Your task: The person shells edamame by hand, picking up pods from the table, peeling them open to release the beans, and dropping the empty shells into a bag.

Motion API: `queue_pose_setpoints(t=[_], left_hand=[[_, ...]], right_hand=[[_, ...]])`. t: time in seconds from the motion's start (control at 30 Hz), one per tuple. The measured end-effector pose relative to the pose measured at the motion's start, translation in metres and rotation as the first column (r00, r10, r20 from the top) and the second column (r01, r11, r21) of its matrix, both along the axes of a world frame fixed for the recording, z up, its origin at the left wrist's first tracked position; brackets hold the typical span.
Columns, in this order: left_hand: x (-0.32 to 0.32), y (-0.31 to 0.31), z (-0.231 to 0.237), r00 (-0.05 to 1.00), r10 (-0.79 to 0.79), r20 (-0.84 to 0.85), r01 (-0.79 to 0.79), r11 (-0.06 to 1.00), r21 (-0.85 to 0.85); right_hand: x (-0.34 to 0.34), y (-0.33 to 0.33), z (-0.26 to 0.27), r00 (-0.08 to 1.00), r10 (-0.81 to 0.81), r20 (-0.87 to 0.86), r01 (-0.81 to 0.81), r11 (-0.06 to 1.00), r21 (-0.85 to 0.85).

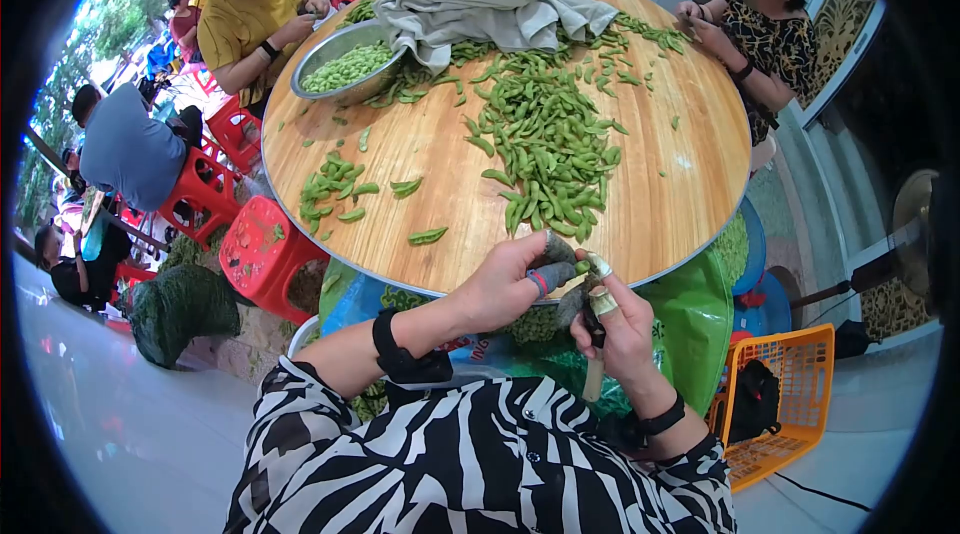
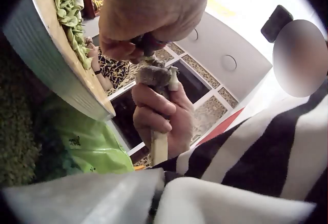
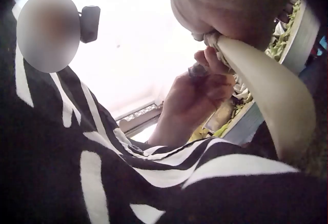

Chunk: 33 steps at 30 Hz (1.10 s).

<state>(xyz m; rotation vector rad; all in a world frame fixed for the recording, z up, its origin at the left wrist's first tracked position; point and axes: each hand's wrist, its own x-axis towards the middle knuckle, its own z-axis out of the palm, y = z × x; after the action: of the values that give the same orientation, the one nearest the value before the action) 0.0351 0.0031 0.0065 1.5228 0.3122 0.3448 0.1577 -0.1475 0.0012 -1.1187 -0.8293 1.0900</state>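
At the table's near edge the two hands meet. The left hand (image 1: pixel 510 279), with dark coverings on some fingertips, pinches a small green pod (image 1: pixel 582 266). The right hand (image 1: pixel 622 334), its fingertips wrapped in pale and grey coverings, curls round a tool with a pale handle (image 1: pixel 593 379) that points down. In the right wrist view this handle (image 3: pixel 271 90) looms large beneath the right hand (image 3: pixel 230 8). The left wrist view has the right hand (image 2: pixel 164 116) round the handle (image 2: pixel 159 147), below the left hand (image 2: pixel 154 8). The tool's working end is hidden.
A round wooden table (image 1: pixel 420 194) bears a long pile of green pods (image 1: pixel 550 134), a metal bowl of shelled beans (image 1: pixel 350 69) and a grey cloth (image 1: pixel 490 4). Red stools (image 1: pixel 265 259) stand left, an orange basket (image 1: pixel 780 404) right. Other people sit around.
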Motion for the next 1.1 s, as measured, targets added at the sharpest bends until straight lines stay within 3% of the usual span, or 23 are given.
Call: queue_pose_setpoints(t=[0.1, 0.2, 0.3, 0.37, 0.4, 0.47, 0.6, 0.63, 0.67, 0.7, 0.73, 0.77, 0.8, 0.97, 1.03, 1.07, 1.1], left_hand=[[-0.002, -0.003, 0.003, 0.998, 0.046, 0.041, -0.049, 0.996, 0.079], [-0.001, -0.001, -0.002, 1.0, 0.021, -0.021, -0.02, 0.999, 0.032], [0.001, 0.0, -0.005, 0.998, 0.022, 0.052, -0.022, 1.0, -0.006], [0.0, 0.005, 0.0, 0.999, -0.039, 0.008, 0.04, 0.918, -0.394], [0.0, 0.008, -0.002, 0.999, -0.039, 0.008, 0.04, 0.918, -0.394], [-0.002, 0.015, -0.008, 0.958, -0.196, 0.207, 0.285, 0.628, -0.724], [-0.001, 0.017, -0.008, 0.959, -0.213, 0.188, 0.281, 0.62, -0.732], [0.002, 0.014, -0.006, 0.977, -0.145, 0.155, 0.192, 0.913, -0.359], [0.002, 0.012, -0.003, 0.985, -0.067, 0.157, 0.052, 0.994, 0.095], [0.0, 0.013, 0.001, 0.982, -0.076, 0.171, 0.01, 0.934, 0.358], [-0.001, 0.015, 0.005, 0.983, -0.073, 0.169, 0.008, 0.934, 0.357], [-0.003, 0.016, 0.009, 0.977, -0.077, 0.199, -0.079, 0.736, 0.673], [-0.003, 0.016, 0.012, 0.97, -0.093, 0.223, -0.163, 0.429, 0.888], [-0.008, 0.014, 0.013, 0.969, -0.063, 0.238, -0.189, 0.434, 0.881], [-0.007, 0.015, 0.006, 0.961, -0.052, 0.271, -0.153, 0.716, 0.681], [-0.008, 0.016, 0.006, 0.962, -0.052, 0.27, -0.152, 0.717, 0.681], [-0.01, 0.015, 0.01, 0.992, -0.014, 0.129, -0.05, 0.875, 0.481]], right_hand=[[0.001, 0.001, -0.001, 0.996, 0.002, -0.085, -0.001, 1.0, 0.013], [-0.001, 0.003, 0.002, 0.989, -0.036, -0.145, 0.037, 0.999, 0.002], [0.002, 0.007, 0.005, 0.978, -0.044, -0.204, 0.044, 0.999, -0.006], [0.005, 0.006, 0.004, 0.969, -0.023, -0.244, 0.025, 1.0, 0.007], [0.006, 0.005, 0.004, 0.94, 0.023, -0.34, -0.015, 1.0, 0.027], [0.007, 0.004, 0.004, 0.899, 0.072, -0.432, -0.056, 0.997, 0.049], [0.009, 0.006, 0.001, 0.817, 0.096, -0.569, -0.092, 0.995, 0.037], [0.009, 0.006, -0.002, 0.798, 0.08, -0.597, -0.074, 0.997, 0.035], [0.009, 0.006, -0.002, 0.797, 0.08, -0.598, -0.075, 0.997, 0.033], [0.009, 0.006, -0.002, 0.774, 0.084, -0.628, -0.081, 0.996, 0.034], [0.008, 0.006, -0.002, 0.749, 0.089, -0.657, -0.088, 0.996, 0.034], [0.007, 0.007, -0.002, 0.748, 0.091, -0.658, -0.091, 0.995, 0.034], [0.006, 0.008, -0.002, 0.734, 0.103, -0.671, -0.113, 0.993, 0.03], [0.004, 0.01, -0.005, 0.733, 0.127, -0.668, -0.139, 0.99, 0.036], [0.002, 0.009, -0.001, 0.793, 0.074, -0.605, -0.103, 0.995, -0.013], [0.002, 0.008, 0.0, 0.792, 0.073, -0.606, -0.102, 0.995, -0.014], [0.002, 0.007, -0.001, 0.807, 0.071, -0.587, -0.097, 0.995, -0.014]])
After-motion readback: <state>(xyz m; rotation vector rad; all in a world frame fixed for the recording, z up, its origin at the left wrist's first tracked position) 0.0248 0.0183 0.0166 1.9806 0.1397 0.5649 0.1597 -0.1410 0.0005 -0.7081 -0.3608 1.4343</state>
